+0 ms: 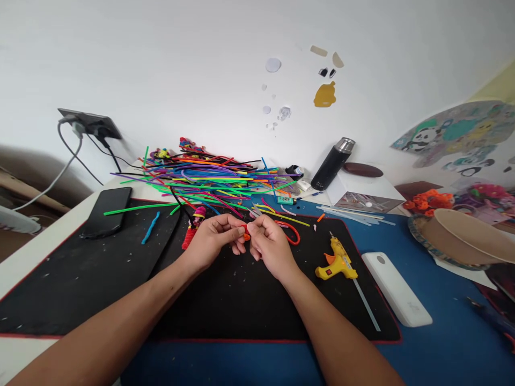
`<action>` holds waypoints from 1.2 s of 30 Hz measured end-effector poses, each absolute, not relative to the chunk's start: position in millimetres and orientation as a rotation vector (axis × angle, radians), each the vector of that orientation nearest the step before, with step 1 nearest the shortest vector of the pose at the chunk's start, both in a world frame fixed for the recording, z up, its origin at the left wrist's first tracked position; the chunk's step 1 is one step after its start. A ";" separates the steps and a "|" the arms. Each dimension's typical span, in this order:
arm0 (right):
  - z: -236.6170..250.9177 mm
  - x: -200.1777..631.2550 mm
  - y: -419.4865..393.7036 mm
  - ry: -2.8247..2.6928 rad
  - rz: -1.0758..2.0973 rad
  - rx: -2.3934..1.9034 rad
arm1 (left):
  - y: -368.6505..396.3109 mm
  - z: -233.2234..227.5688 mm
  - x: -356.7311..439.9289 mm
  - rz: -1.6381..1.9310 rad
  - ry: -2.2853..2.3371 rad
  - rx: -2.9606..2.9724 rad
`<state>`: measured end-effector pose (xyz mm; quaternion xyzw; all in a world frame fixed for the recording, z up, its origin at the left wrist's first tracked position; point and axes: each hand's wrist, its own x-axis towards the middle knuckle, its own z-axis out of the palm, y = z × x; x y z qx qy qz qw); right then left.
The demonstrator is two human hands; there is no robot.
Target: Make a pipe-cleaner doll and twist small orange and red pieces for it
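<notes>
My left hand (215,236) and my right hand (270,244) meet over the black mat, both with fingers pinched on a small red-orange piece (247,234). It looks like coiled pipe cleaner, though the fingertips cover most of it. Just behind my right hand lie scissors with a red-orange handle (296,236), partly hidden by that hand. To the left of my left hand is a red pipe-cleaner figure (190,235) with pink and yellow at its top. A short twisted blue pipe cleaner (151,228) rests farther left on the mat.
A heap of many-coloured pipe cleaners (217,179) lies along the wall. On the right are a yellow glue gun (338,261) with its glue stick, a white power bank (396,289) and a black flask (333,163). A black phone (108,210) lies at left, a teal lighter (285,200) behind.
</notes>
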<state>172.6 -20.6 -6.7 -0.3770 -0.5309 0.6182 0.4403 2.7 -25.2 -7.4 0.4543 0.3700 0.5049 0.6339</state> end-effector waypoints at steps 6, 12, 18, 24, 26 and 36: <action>-5.6 172.7 -20.2 -1.303 1.525 -0.928 | -24.7 -9.7 5.3 1.160 0.823 0.933; -7.6 174.6 -16.5 -1.289 1.441 -0.957 | -23.4 -10.4 6.4 1.176 0.751 0.828; -7.2 174.9 -17.2 -1.302 1.466 -0.958 | -21.5 -14.9 4.5 1.140 0.712 0.789; -10.5 171.8 -18.6 -1.270 1.501 -0.917 | -20.5 -17.2 5.3 1.103 0.700 0.765; -11.3 171.1 -18.8 -1.257 1.506 -0.913 | -20.0 -17.5 5.2 1.099 0.714 0.774; -4.9 173.0 -18.1 -1.298 1.474 -0.983 | -22.7 -7.5 6.0 1.146 0.767 0.994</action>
